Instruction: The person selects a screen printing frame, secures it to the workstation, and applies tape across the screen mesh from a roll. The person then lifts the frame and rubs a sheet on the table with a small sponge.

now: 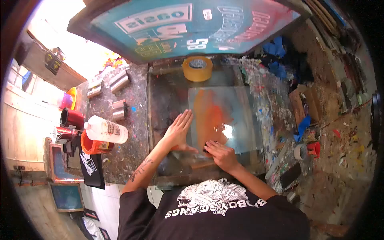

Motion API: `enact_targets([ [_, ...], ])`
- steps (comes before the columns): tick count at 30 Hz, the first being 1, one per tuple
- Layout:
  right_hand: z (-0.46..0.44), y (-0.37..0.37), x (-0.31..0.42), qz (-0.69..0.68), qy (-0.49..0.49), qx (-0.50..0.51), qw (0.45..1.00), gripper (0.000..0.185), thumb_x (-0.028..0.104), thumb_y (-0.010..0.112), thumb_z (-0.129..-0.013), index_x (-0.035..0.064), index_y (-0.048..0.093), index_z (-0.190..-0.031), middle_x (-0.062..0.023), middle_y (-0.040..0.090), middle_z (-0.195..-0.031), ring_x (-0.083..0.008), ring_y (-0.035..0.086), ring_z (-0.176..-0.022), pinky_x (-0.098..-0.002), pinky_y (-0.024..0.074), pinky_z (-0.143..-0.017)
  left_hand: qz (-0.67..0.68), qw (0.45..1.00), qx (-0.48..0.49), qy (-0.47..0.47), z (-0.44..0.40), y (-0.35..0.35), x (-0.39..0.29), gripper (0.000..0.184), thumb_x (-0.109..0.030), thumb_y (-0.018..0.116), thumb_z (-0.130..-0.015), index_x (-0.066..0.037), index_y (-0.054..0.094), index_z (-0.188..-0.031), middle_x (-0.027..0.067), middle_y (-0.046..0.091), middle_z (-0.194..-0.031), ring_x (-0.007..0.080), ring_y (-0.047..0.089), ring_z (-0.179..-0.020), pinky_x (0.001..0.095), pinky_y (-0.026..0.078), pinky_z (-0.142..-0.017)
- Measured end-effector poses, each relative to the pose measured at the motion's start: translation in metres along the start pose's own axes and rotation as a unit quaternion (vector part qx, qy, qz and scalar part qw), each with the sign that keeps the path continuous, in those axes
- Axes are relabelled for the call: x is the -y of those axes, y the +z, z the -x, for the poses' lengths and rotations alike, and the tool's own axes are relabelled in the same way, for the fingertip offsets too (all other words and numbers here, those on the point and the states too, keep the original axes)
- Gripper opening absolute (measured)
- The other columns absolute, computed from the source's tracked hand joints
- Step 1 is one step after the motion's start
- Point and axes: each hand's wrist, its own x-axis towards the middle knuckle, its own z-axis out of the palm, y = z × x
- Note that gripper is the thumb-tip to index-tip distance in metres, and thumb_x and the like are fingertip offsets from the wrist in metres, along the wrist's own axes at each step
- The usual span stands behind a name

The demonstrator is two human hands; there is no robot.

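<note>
My left hand [179,132] lies flat with its fingers spread on the dark glassy work surface [170,94], at the left edge of a pale sheet [244,120]. Orange and red smears [212,116] run down the sheet's left and middle parts. My right hand [221,155] is closed round a small dark object [207,147] near the sheet's lower edge; most of that object is hidden by the fingers. A roll of yellow tape [197,69] lies beyond the sheet.
A raised printing screen [200,30] with lettering spans the far side. At left are a white bottle [107,130], an orange tub [94,145], a red can [72,118] and metal blocks [119,110]. A red cup [314,149] and a cardboard box [306,105] are at right.
</note>
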Motion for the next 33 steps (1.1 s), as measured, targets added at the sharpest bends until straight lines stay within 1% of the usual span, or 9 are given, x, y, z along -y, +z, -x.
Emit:
enact_targets([
  [4, -0.087, -0.014, -0.053, 0.086, 0.224, 0.105, 0.965, 0.025, 0.011, 0.061, -0.083, 0.008, 0.07, -0.106, -0.0105, 0.069, -0.114, -0.0279, 0.069, -0.097, -0.0365, 0.0559, -0.082, -0.014, 0.999, -0.023, 0.018, 0.0, 0.006, 0.003, 0.148, -0.087, 0.066, -0.05, 0.012, 0.017, -0.148, 0.0264, 0.016, -0.157, 0.0347, 0.009, -0.149, 0.0444, 0.011, -0.122],
  [9, -0.088, 0.046, -0.057, 0.024, -0.088, -0.09, 0.992, 0.02, 0.008, 0.054, -0.084, 0.0068, 0.066, -0.1, -0.0115, 0.069, -0.103, -0.0332, 0.065, -0.094, -0.0426, 0.0527, -0.081, -0.005, 1.0, -0.017, 0.015, 0.0, 0.004, 0.004, 0.148, -0.087, 0.066, -0.05, 0.012, 0.016, -0.148, 0.0258, 0.015, -0.158, 0.0344, 0.008, -0.149, 0.0436, 0.011, -0.122],
  [12, -0.128, 0.003, -0.07, 0.042, 0.081, 0.091, 0.992, 0.024, 0.012, 0.057, -0.083, 0.005, 0.067, -0.104, -0.0153, 0.069, -0.106, -0.0321, 0.066, -0.101, -0.0418, 0.0521, -0.087, -0.003, 1.0, -0.018, 0.015, 0.0, 0.0, 0.003, 0.147, -0.087, 0.066, -0.051, 0.012, 0.016, -0.148, 0.0254, 0.015, -0.158, 0.0341, 0.008, -0.149, 0.0432, 0.011, -0.122],
  [19, -0.054, 0.015, -0.074, 0.045, -0.068, -0.003, 0.997, 0.032, 0.006, 0.059, -0.083, 0.0085, 0.067, -0.114, -0.0173, 0.066, -0.117, -0.0331, 0.064, -0.107, -0.0396, 0.0532, -0.088, 0.011, 1.0, -0.012, 0.009, 0.001, 0.002, 0.001, 0.146, -0.086, 0.067, -0.052, 0.011, 0.016, -0.148, 0.0247, 0.013, -0.158, 0.0329, 0.008, -0.149, 0.0428, 0.01, -0.122],
  [22, -0.064, -0.039, -0.058, -0.053, 0.135, 0.052, 0.988, 0.029, 0.005, 0.057, -0.085, 0.0054, 0.067, -0.112, -0.0177, 0.066, -0.116, -0.0318, 0.062, -0.111, -0.0387, 0.0519, -0.089, 0.008, 1.0, -0.002, 0.005, 0.001, -0.002, -0.001, 0.146, -0.085, 0.068, -0.052, 0.012, 0.015, -0.148, 0.025, 0.013, -0.158, 0.033, 0.007, -0.149, 0.0426, 0.01, -0.122],
  [25, -0.092, -0.02, -0.082, -0.018, 0.119, -0.053, 0.991, 0.028, 0.004, 0.059, -0.083, 0.0052, 0.068, -0.11, -0.0167, 0.067, -0.113, -0.0317, 0.062, -0.11, -0.039, 0.0512, -0.09, 0.017, 1.0, -0.008, 0.01, 0.001, 0.0, 0.001, 0.146, -0.083, 0.07, -0.052, 0.011, 0.014, -0.149, 0.0258, 0.01, -0.159, 0.0344, 0.005, -0.149, 0.0438, 0.009, -0.122],
  [27, -0.076, -0.018, -0.05, -0.06, 0.151, 0.033, 0.986, 0.029, 0.005, 0.06, -0.085, 0.0046, 0.067, -0.112, -0.016, 0.067, -0.114, -0.0322, 0.062, -0.112, -0.0385, 0.0511, -0.091, 0.009, 1.0, -0.013, 0.011, 0.0, 0.003, 0.003, 0.147, -0.083, 0.071, -0.051, 0.012, 0.014, -0.149, 0.0258, 0.01, -0.159, 0.0343, 0.004, -0.149, 0.044, 0.008, -0.122],
  [30, -0.038, -0.004, -0.03, -0.097, -0.028, 0.047, 0.994, 0.029, 0.007, 0.056, -0.087, 0.0048, 0.067, -0.114, -0.016, 0.066, -0.117, -0.032, 0.062, -0.112, -0.0386, 0.0512, -0.091, 0.007, 1.0, -0.016, 0.009, 0.002, 0.006, 0.004, 0.146, -0.085, 0.067, -0.053, 0.012, 0.016, -0.148, 0.0257, 0.014, -0.158, 0.0333, 0.008, -0.149, 0.0425, 0.01, -0.122],
  [33, -0.034, -0.031, -0.047, -0.094, 0.132, 0.154, 0.975, 0.029, 0.008, 0.053, -0.09, 0.005, 0.066, -0.116, -0.0158, 0.065, -0.119, -0.0308, 0.062, -0.114, -0.0385, 0.0514, -0.092, 0.006, 1.0, 0.006, -0.001, 0.001, 0.0, 0.0, 0.149, -0.085, 0.07, -0.049, 0.012, 0.015, -0.148, 0.0265, 0.012, -0.158, 0.0354, 0.007, -0.149, 0.0445, 0.011, -0.122],
])
